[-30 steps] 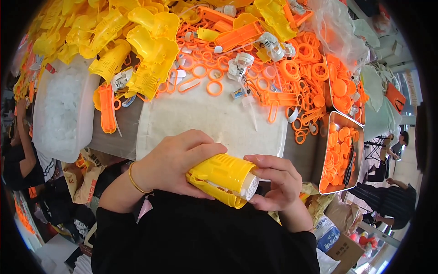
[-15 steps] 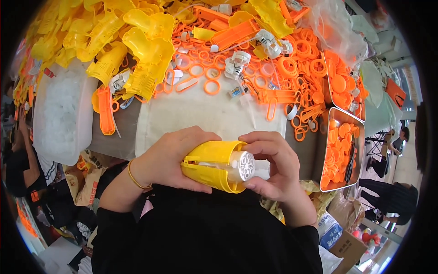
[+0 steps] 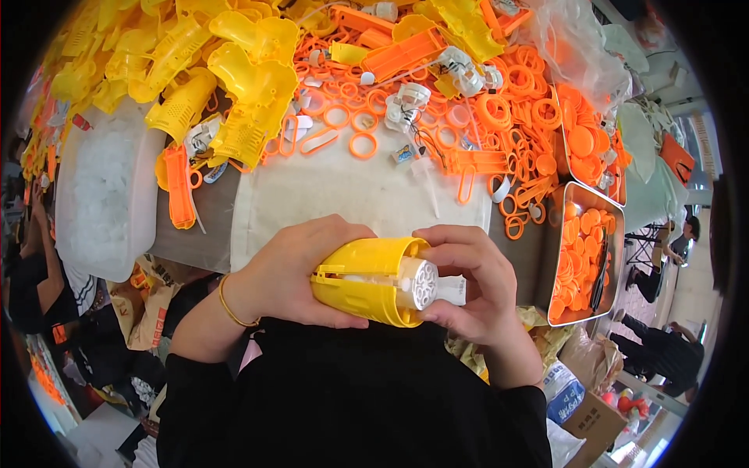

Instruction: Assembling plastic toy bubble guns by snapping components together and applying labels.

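Note:
A yellow plastic casing [image 3: 363, 300] lies tilted between my hands, its two halves showing a long slot between them. My left hand [image 3: 300, 269] is wrapped round its closed end. Inside the open right end sits a white cylinder [image 3: 425, 284] whose face is full of round holes. My right hand [image 3: 476, 288] grips that end, with fingers on the far rim and thumb on the near side. A small translucent white piece [image 3: 452, 290] sticks out beside the cylinder, between right fingers and thumb; how it is attached is hidden.
Yellow shells [image 3: 257, 86] and orange rings [image 3: 363, 145] are heaped along the back of the table. A translucent tub [image 3: 140, 234] of clear pieces stands left. On the right, a metal tray [image 3: 552, 312] holds orange discs and a black tool [image 3: 600, 281]. A pale mat [image 3: 328, 195] lies ahead.
The casing's open end has turned slightly, and the white cylinder's face has shifted a little right. My right hand has moved slightly right. My left hand keeps its hold.

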A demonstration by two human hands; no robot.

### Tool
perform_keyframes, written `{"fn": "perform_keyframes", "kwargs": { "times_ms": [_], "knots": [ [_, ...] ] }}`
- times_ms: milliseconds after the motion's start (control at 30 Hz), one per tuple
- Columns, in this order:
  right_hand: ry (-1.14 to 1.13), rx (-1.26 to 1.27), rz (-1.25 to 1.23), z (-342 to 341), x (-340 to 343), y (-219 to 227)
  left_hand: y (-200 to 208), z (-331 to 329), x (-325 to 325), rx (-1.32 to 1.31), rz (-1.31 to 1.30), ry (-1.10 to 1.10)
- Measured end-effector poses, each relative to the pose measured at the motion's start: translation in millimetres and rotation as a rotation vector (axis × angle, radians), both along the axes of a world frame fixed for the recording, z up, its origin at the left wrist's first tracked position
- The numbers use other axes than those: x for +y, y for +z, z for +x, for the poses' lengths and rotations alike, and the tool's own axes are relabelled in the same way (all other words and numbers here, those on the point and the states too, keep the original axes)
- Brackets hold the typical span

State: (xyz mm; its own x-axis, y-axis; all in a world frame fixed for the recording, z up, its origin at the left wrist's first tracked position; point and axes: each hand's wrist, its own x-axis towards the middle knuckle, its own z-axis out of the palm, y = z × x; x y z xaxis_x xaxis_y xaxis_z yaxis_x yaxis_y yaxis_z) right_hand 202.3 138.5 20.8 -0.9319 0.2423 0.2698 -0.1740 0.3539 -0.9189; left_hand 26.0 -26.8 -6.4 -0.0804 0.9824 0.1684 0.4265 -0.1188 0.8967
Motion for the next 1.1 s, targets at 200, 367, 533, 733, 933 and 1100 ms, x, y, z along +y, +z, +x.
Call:
{"fn": "perform_keyframes", "kwargs": {
  "times_ms": [200,367,533,733,933,1100],
  "knots": [
    [0.119,-0.011,-0.086,3.1,10.7,-7.5,-4.0,2.8,-1.3,-0.003,0.002,0.035],
    [0.053,0.018,-0.101,2.5,3.3,-10.1,-2.8,-1.9,-4.3,-0.053,-0.088,-0.036],
    [0.059,0.064,0.187,-2.2,-3.1,-4.5,-13.5,8.9,-6.3,-0.177,-0.007,0.062],
    [0.068,0.027,0.098,-9.0,-4.7,-6.4,-13.0,5.2,-9.4,-0.096,0.018,0.070],
    [0.190,0.124,0.184,-2.9,-5.3,-9.6,-6.4,7.8,-10.0,0.010,0.086,-0.029],
    [0.136,0.030,0.129,-1.3,-5.4,-8.3,1.2,12.7,-13.5,-0.016,0.008,-0.043]
  ]
}}
